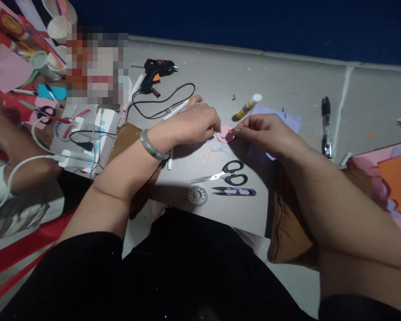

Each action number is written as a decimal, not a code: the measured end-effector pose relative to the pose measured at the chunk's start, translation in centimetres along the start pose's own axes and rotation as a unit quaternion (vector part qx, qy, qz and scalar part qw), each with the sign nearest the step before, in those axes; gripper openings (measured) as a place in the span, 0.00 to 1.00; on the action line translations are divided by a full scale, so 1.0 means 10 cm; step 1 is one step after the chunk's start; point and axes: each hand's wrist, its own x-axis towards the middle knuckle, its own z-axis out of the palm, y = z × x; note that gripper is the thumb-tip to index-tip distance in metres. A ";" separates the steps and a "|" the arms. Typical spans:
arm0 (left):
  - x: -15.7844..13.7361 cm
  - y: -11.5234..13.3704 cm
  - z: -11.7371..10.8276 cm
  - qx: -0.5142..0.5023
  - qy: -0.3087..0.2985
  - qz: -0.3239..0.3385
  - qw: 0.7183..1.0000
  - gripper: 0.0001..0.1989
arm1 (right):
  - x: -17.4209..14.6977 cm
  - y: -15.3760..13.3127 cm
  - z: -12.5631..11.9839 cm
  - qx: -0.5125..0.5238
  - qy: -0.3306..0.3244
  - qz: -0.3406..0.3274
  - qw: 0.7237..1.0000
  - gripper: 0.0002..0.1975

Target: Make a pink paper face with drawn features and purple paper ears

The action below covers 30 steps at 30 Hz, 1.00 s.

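A round pink paper piece (pixel 225 137) lies on the grey table between my hands, with small bits of coloured paper on it. My left hand (pixel 200 122), a bangle at its wrist, has its fingers curled down at the left edge of the circle. At the right edge, my right hand (pixel 265 133) pinches a small orange paper piece (pixel 231 131) over it. A glue stick (pixel 247 107) with a white cap lies just beyond. Lilac paper (pixel 289 119) is partly hidden under my right hand. Nearer me are black-handled scissors (pixel 234 173) and purple thread snips (pixel 242 191).
A hot glue gun (pixel 157 71) with its cord lies behind my left hand. A white round spool-like disc (pixel 197 195) is near the front edge. A black pen (pixel 326 127) is at right. On the left are a power strip (pixel 102 133) and another person's arm (pixel 23 156).
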 end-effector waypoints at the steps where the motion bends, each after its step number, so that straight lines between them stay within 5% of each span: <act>1: -0.03 0.00 0.00 0.018 -0.017 0.011 1.000 0.19 | 0.02 0.02 -0.01 -0.014 -0.001 0.015 1.000 0.10; 13: -0.05 0.01 0.16 0.074 -0.048 0.021 0.996 0.22 | 0.11 0.22 -0.02 -0.049 -0.025 0.068 0.996 0.11; 30: -0.04 0.01 0.16 0.070 -0.045 0.032 0.996 0.21 | 0.18 0.37 -0.04 -0.029 -0.017 0.015 0.999 0.14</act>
